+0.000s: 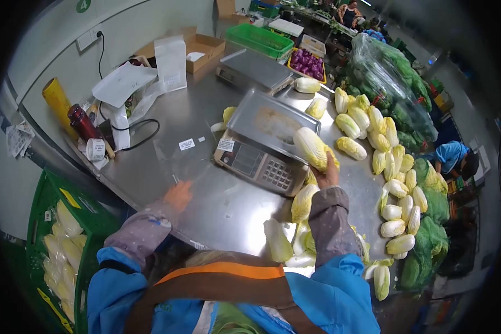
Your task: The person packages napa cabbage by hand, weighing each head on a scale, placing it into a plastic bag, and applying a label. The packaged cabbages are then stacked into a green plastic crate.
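In my right hand [330, 171] is a pale yellow napa cabbage [310, 146], tilted at the right edge of the scale's metal pan [270, 119]. The fingers wrap round its lower end. My left hand [178, 196] is low over the left part of the steel table [211, 209], its fingers curled. A thin light-coloured piece [176, 178] shows at its fingertips, too small to name. The scale's keypad [278, 173] faces me, between my hands. Just below it, beside my right wrist, lies another cabbage [304, 203], with loose outer leaves [278, 240] nearer me.
Many napa cabbages [392, 228] line the table's right side, by green net sacks [426, 250]. A second scale [254, 69] stands behind. Left are a flask [83, 122], label roll [96, 149] and cable [145, 139]. A green crate [97, 222] holds wrapped cabbages.
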`<state>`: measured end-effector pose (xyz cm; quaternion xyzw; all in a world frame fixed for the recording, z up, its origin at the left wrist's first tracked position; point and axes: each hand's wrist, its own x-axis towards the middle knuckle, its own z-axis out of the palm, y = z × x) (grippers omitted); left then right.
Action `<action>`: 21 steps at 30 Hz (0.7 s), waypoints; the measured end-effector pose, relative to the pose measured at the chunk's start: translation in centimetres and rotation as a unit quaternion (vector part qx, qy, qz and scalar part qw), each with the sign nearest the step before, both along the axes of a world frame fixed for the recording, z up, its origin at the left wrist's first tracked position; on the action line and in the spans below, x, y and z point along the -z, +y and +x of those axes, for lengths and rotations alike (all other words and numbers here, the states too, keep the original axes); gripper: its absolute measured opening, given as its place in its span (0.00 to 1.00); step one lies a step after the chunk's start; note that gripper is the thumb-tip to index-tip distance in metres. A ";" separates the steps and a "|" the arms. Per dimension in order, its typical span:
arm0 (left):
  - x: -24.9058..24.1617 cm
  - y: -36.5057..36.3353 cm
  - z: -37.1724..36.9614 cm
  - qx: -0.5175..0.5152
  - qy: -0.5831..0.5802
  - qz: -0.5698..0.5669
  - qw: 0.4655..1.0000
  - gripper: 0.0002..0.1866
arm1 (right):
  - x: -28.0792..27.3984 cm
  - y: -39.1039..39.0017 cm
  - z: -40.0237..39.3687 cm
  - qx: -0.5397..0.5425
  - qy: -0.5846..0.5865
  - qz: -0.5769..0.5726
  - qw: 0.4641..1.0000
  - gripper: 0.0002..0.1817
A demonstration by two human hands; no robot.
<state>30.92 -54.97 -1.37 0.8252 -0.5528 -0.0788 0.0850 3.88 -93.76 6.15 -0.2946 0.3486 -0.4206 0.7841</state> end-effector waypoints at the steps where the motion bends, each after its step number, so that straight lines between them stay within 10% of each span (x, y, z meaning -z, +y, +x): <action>1: -1.2 0.7 -0.7 0.090 -0.083 -0.022 0.992 0.07 | 0.2 0.1 0.6 0.016 0.023 0.006 1.000 0.23; 5: -0.1 2.0 -1.4 0.019 -0.093 0.005 0.995 0.09 | -3.6 0.6 -2.7 -0.135 0.294 -0.005 0.946 0.32; 7: -0.5 3.0 -2.6 0.004 -0.028 -0.152 0.988 0.10 | -4.1 -0.4 -4.7 -0.089 0.411 -0.116 0.900 0.40; 9: -2.3 3.9 -4.0 0.004 -0.043 -0.087 0.995 0.09 | -3.6 -2.1 -6.1 -0.031 0.459 -0.482 0.745 0.47; 13: -0.9 3.9 -2.3 -0.052 -0.079 0.201 0.975 0.09 | -5.5 -3.1 -2.5 -0.118 0.468 -0.637 0.601 0.54; 15: -6.3 2.8 -3.0 -0.049 -0.050 0.171 0.983 0.11 | -5.6 -2.3 0.1 -0.216 0.597 -0.584 0.505 0.57; 17: -8.9 1.8 -4.1 -0.105 -0.053 -0.015 0.993 0.21 | -6.3 -1.7 1.7 -0.285 0.644 -0.514 0.490 0.56; 20: -7.0 0.7 -5.9 -0.103 0.032 0.016 0.994 0.26 | -3.6 -2.4 1.7 -0.258 0.497 -0.553 0.617 0.51; 21: -0.5 0.8 -6.8 -0.111 0.036 0.080 0.990 0.27 | -4.9 0.6 1.2 -0.306 0.389 -0.451 0.743 0.50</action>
